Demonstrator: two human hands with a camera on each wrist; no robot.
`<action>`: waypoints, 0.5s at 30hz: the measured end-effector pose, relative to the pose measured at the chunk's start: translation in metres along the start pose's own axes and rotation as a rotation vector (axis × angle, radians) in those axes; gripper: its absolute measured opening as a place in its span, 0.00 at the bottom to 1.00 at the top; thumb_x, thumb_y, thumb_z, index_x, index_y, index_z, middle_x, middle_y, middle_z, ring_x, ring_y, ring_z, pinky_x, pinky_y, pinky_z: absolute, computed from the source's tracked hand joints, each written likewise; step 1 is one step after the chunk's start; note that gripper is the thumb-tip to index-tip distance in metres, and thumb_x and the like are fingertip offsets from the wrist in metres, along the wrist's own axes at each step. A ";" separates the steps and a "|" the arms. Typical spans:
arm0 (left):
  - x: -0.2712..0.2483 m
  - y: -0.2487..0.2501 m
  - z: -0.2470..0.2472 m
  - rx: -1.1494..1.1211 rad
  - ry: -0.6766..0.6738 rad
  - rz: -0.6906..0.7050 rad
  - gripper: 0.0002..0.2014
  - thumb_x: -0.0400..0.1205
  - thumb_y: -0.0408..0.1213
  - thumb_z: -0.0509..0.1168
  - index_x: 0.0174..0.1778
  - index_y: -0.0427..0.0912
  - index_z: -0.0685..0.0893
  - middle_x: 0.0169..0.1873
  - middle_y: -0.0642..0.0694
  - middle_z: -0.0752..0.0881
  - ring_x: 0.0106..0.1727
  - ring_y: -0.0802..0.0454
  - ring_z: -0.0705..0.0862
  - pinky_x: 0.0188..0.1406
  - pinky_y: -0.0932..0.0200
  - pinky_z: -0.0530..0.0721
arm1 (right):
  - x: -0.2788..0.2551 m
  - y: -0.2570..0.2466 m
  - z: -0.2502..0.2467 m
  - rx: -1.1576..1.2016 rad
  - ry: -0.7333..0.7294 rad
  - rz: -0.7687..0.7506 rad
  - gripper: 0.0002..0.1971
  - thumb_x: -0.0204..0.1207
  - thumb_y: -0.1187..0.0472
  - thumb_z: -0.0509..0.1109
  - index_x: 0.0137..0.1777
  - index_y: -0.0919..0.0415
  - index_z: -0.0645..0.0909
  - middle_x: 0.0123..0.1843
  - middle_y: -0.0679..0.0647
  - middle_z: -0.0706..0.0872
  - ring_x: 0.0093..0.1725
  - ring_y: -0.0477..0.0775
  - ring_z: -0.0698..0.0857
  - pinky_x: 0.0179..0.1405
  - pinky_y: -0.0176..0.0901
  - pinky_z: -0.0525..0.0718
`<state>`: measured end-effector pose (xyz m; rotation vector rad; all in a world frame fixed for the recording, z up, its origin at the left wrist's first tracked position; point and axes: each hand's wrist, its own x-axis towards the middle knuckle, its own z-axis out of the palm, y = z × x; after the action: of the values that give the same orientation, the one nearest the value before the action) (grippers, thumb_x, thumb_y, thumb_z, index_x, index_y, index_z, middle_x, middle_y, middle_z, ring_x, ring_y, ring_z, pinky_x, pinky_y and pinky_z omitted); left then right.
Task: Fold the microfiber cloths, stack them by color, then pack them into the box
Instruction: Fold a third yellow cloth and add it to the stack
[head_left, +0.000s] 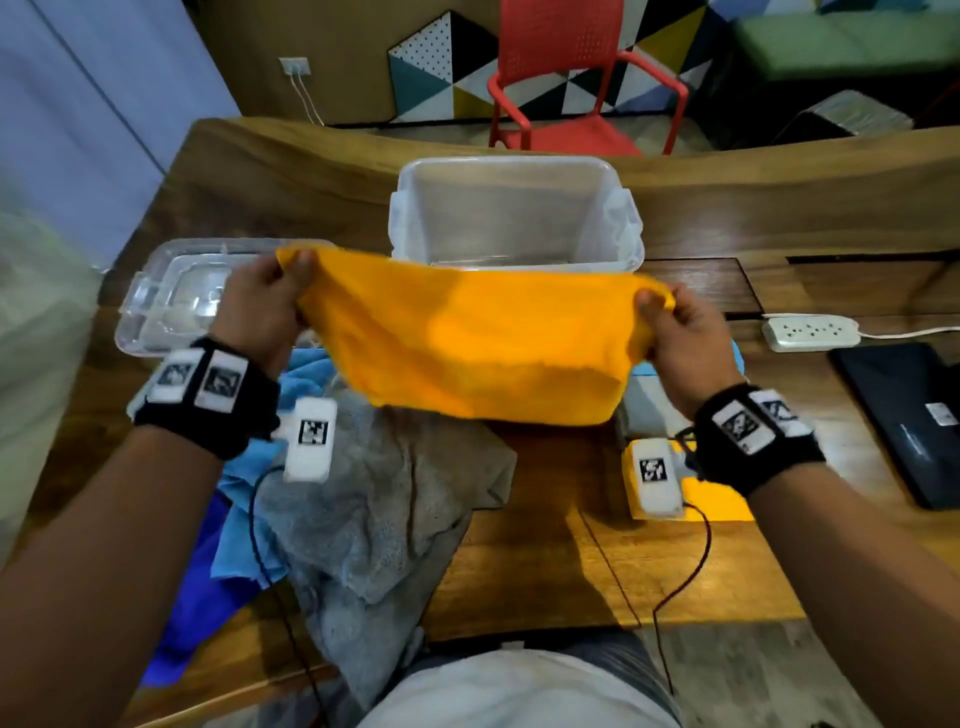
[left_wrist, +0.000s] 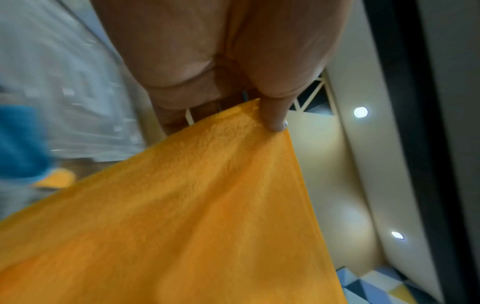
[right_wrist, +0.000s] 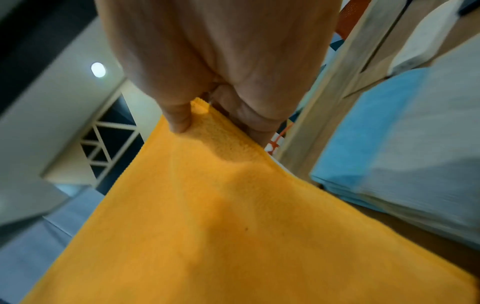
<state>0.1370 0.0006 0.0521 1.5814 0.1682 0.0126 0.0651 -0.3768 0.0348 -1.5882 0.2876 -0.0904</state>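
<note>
Overhead, from the head view, the left hand (head_left: 262, 306) and the right hand (head_left: 680, 332) each pinch a top corner of an orange microfiber cloth (head_left: 478, 343), holding it stretched in the air above the wooden table (head_left: 571, 561). Behind the cloth stands an open clear plastic box (head_left: 514, 213), its clear lid (head_left: 176, 296) lying to the left. Crumpled grey cloth (head_left: 374, 519) and blue cloth (head_left: 244, 530) lie on the table below the left wrist.

Next, the left wrist view shows a thumb (left_wrist: 272, 115) pressing the orange cloth's corner against curled fingers.

Likewise, the right wrist view shows the other corner pinched, with folded light-blue cloths (right_wrist: 376, 144) blurred at right.
</note>
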 end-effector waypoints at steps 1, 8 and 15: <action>0.006 0.020 0.004 -0.026 -0.022 0.068 0.11 0.87 0.40 0.62 0.44 0.48 0.89 0.43 0.45 0.87 0.47 0.47 0.84 0.50 0.44 0.86 | 0.006 -0.015 0.002 0.062 0.012 -0.049 0.19 0.67 0.35 0.78 0.49 0.47 0.87 0.51 0.59 0.87 0.52 0.61 0.84 0.56 0.71 0.83; -0.008 0.090 -0.002 -0.268 -0.131 0.355 0.12 0.89 0.42 0.57 0.55 0.45 0.85 0.55 0.38 0.86 0.62 0.34 0.83 0.56 0.29 0.84 | 0.019 -0.057 -0.005 0.378 -0.094 -0.216 0.16 0.90 0.58 0.56 0.72 0.65 0.73 0.71 0.65 0.82 0.73 0.69 0.79 0.62 0.69 0.84; -0.060 -0.070 -0.037 0.426 -0.244 -0.166 0.21 0.73 0.71 0.64 0.38 0.58 0.91 0.33 0.57 0.89 0.42 0.52 0.82 0.51 0.47 0.81 | -0.029 0.064 -0.011 -0.091 -0.321 0.247 0.25 0.71 0.38 0.74 0.56 0.58 0.85 0.46 0.49 0.93 0.50 0.57 0.89 0.42 0.46 0.90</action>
<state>0.0661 0.0309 -0.0108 1.9717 0.1142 -0.3655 0.0266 -0.3814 -0.0248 -1.6168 0.2363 0.3706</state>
